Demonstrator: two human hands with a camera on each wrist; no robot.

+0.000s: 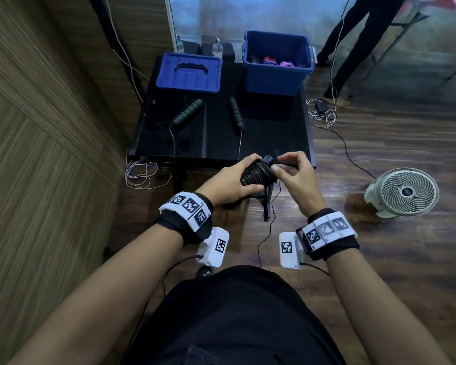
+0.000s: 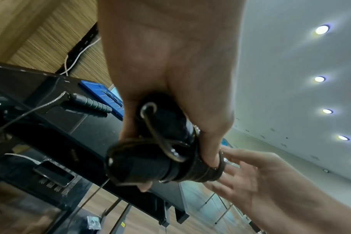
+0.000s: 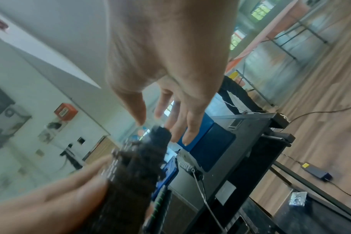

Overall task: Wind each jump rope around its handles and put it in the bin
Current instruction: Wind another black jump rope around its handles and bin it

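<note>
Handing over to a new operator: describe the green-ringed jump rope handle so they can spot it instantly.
On the black table, look just in front of the blue lid. The green-ringed handle lies there; the other loose handle, to its right, is plain black.

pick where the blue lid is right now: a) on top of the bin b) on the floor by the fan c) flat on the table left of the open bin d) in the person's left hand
c: the blue lid lies flat on the black table, beside the open blue bin and to its left, while the left hand holds the wound jump rope.
</note>
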